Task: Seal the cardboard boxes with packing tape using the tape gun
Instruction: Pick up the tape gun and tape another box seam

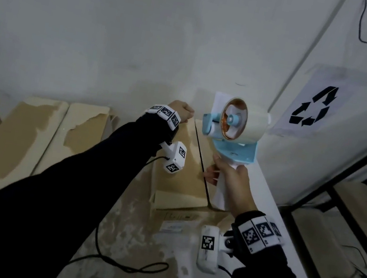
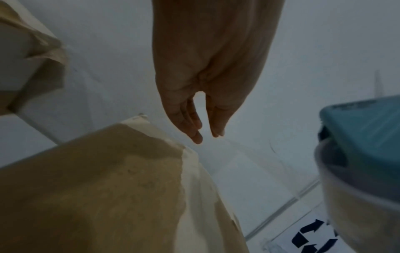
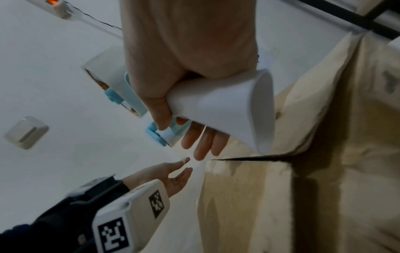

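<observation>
My right hand grips the white handle of a tape gun with a blue frame and a pale tape roll. It holds the gun upright above the right side of a brown cardboard box. A dark seam runs along the box top between its flaps. My left hand hovers over the far end of the box, just left of the gun. Its fingers hang loosely straight and hold nothing. In the right wrist view the left hand shows an empty palm.
More cardboard boxes with torn facings lie in a row to the left against the white wall. A recycling sign hangs on the right wall above a black metal rack. A black cable loops on the worn tabletop.
</observation>
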